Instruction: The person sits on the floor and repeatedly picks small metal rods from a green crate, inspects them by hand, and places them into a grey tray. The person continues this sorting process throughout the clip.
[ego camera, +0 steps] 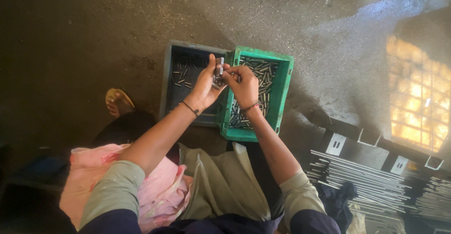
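Both hands, left hand (205, 86) and right hand (243, 84), pinch a small metal gauge (218, 73) above the green crate (282, 90) of steel pins (261, 76). A grey crate (167, 81) touches the green crate's left wall.

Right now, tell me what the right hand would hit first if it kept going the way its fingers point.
The right hand points left, toward the small metal gauge pinched in the left hand. It would likely meet that piece first, then the left fingers; they look nearly touching, though depth is unclear.
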